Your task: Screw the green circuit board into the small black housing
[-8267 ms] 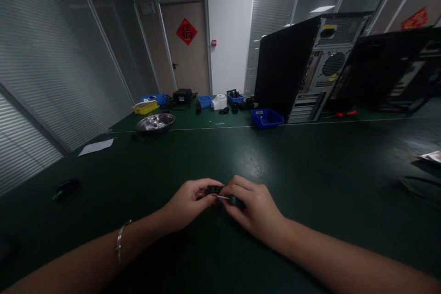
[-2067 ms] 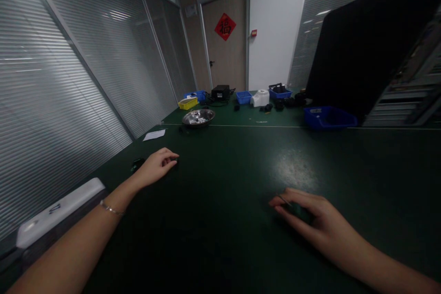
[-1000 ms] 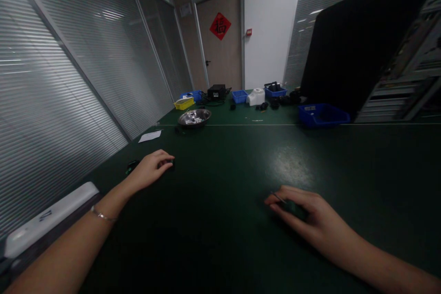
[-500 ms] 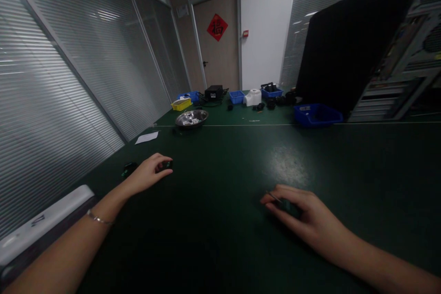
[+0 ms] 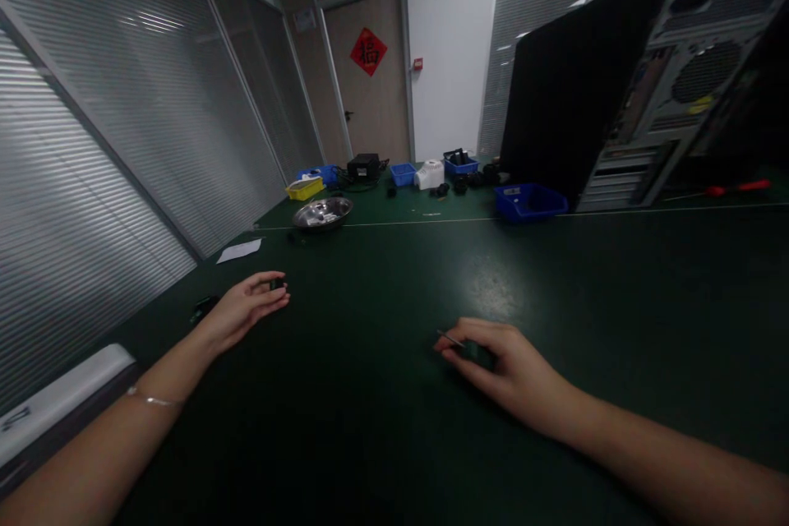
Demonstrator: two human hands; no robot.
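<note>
In the head view, my left hand [image 5: 240, 308] is raised above the green table [image 5: 357, 394] at left. Its fingertips pinch a small dark block-shaped piece [image 5: 277, 283], too dim to identify further. On the right, my right hand [image 5: 511, 362] is closed round a thin tool with a metal shaft [image 5: 451, 339]; the shaft points to the left past the fingertips. The rest of that tool lies in shadow inside the hand. Behind my left wrist sits a dark object with green marks [image 5: 203, 309]. The two hands are well apart.
A steel bowl [image 5: 302, 218] with small parts and a paper sheet [image 5: 239, 251] lie beyond my left hand. Farther back are a yellow tray [image 5: 305, 189], a white housing [image 5: 430, 174] and a blue bin [image 5: 530, 204]. A computer case [image 5: 567, 90] stands at right, near a red-handled screwdriver [image 5: 733, 188].
The view has swung to the right, so the background sits farther left. My left hand has turned with the small piece in its fingertips. My right hand has shifted slightly left.
</note>
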